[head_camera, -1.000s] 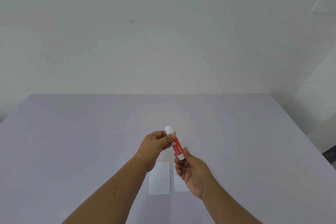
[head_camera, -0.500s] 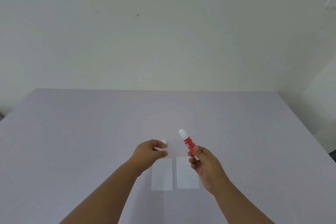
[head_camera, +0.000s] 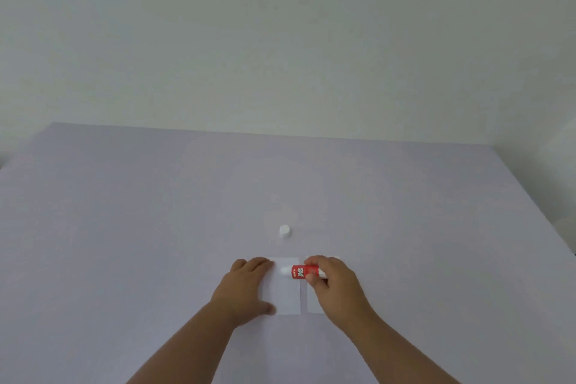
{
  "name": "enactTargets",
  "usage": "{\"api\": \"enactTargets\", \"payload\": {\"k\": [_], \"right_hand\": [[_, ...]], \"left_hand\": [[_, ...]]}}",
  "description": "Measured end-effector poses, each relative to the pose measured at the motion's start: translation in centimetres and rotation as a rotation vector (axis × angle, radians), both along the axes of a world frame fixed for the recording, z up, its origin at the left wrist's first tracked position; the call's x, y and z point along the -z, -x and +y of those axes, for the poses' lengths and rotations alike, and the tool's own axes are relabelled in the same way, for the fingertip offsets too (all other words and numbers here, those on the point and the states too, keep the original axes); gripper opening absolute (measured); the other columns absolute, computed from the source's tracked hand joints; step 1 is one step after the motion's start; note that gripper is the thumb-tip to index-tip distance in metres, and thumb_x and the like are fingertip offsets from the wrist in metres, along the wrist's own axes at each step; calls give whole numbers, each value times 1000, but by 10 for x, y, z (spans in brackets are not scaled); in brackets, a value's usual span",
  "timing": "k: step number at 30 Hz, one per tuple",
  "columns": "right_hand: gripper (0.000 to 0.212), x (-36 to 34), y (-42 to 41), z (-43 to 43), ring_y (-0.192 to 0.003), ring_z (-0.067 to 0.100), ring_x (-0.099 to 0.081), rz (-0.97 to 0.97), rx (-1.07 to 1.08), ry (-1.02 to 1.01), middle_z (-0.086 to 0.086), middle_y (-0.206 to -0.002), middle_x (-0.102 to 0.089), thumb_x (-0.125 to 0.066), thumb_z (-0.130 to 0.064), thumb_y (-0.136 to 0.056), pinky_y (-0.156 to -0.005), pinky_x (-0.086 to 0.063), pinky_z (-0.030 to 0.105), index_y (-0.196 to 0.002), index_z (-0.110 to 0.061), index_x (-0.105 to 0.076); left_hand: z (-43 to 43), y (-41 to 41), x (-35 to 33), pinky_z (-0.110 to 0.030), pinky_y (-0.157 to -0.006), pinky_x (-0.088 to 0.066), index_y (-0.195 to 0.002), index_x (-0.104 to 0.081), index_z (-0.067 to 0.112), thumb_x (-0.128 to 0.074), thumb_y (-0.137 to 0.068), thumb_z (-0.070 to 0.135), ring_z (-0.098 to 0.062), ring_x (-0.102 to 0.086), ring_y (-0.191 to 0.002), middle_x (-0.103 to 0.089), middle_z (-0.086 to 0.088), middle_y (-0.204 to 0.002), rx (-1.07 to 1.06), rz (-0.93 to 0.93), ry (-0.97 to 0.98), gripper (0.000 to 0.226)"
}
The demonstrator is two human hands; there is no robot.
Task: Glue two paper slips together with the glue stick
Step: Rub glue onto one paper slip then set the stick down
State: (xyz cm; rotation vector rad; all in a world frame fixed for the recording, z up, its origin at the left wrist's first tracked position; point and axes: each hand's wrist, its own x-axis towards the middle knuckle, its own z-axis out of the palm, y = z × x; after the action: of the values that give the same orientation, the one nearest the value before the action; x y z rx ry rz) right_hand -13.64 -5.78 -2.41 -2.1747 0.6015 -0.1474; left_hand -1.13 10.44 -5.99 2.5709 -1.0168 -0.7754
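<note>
Two white paper slips lie side by side on the lilac table. My left hand (head_camera: 246, 287) rests flat on the left edge of the left slip (head_camera: 285, 293), fingers spread, holding nothing. My right hand (head_camera: 335, 285) grips the red glue stick (head_camera: 298, 272), which lies nearly level with its white tip pointing left over the top of the left slip. Whether the tip touches the paper I cannot tell. The right slip (head_camera: 312, 302) is mostly hidden under my right hand. The white cap (head_camera: 284, 231) stands on the table beyond the slips.
The lilac table (head_camera: 124, 227) runs back to a plain pale wall. Its right edge slants down at the far right.
The cap has left my left hand and now stands on the table. My left hand came down flat on the left slip. My right hand lowered the glue stick sideways over that slip.
</note>
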Motion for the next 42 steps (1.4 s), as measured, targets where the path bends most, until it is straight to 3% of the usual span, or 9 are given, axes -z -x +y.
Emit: {"api": "enactTargets", "payload": {"k": [3,12,21,30,36,42], "right_hand": [[23,7,-4,8,-105,12,-52,12,-117,45,1,-109,-58,-52,-16,-92,-91,-40,20,-112,-20,-60],[23,15,-12,17,-97,10,-48,23,-277,236,-3,-105,-52,-41,-21,-96,-82,-46,26,-112,-26,-56],[23,15,-37,10,-93,15,-51,32,-232,318,0,-102,-53,-39,-19,-96,-77,-49,33,-112,-21,-56],[22,22,-4,21,-91,7,-48,1,-285,307,-7,-101,-53,-39,-22,-95,-75,-45,21,-108,-29,-55],[20,15,-31,2,-91,15,-51,49,-141,356,-1,-100,-53,-41,-18,-95,-72,-45,25,-107,-22,-56],[22,18,-8,18,-90,11,-49,43,-240,308,-5,-101,-52,-39,-21,-95,-73,-44,22,-109,-27,-55]], "left_hand": [[0,0,2,-29,-103,-37,-145,-29,29,-70,-63,51,-14,-29,-128,-31,18,-147,4,4,17,94],[3,-2,4,-28,-102,-37,-145,-28,30,-70,-59,54,-11,-27,-128,-29,22,-146,-31,34,60,98],[1,-4,5,-29,-105,-35,-145,-28,30,-70,-59,55,-13,-27,-129,-29,21,-147,-16,26,43,99],[0,-4,4,-31,-106,-36,-145,-27,29,-72,-59,55,-12,-28,-129,-30,20,-147,-23,33,38,100],[-1,-5,5,-29,-104,-37,-144,-29,30,-72,-59,54,-13,-29,-126,-30,21,-146,-19,31,38,98],[-2,-5,3,-31,-105,-37,-145,-27,29,-74,-59,53,-13,-28,-129,-30,20,-146,-20,34,25,100]]}}
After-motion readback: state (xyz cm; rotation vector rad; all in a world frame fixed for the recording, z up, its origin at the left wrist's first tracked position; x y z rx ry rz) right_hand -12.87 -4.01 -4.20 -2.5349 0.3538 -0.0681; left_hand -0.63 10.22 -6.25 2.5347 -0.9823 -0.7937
